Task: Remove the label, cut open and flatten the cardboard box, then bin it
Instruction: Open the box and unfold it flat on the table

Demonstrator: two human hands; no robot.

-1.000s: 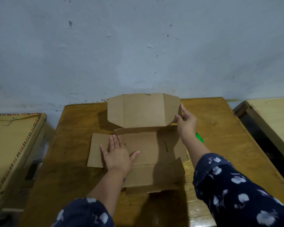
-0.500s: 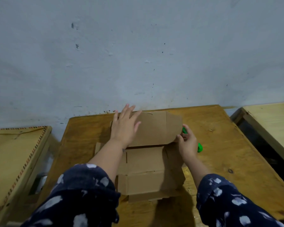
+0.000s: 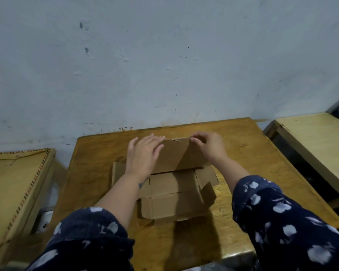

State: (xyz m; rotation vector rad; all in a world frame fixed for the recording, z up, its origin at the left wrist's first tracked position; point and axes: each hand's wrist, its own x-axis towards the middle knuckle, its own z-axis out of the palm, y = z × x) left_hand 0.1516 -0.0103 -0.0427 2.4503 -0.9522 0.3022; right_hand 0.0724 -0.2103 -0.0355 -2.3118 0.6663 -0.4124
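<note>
A wooden table [image 3: 243,159] stands against a blue-grey wall. The cardboard box [image 3: 176,194] lies partly unfolded at table centre. The left hand [image 3: 143,153] presses flat, fingers spread, on its far panel; the right hand [image 3: 209,146] pinches that panel's top edge.

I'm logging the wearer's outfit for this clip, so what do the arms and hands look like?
Both arms wear dark navy sleeves printed with white blotchy shapes, pushed up to leave the forearms bare. The left hand and right hand are bare, with no gloves visible.

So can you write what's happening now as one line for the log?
step: flattening | cardboard box: cut open, partly flat on table | left hand: pressing far flap | right hand: pinching flap's top edge
</note>
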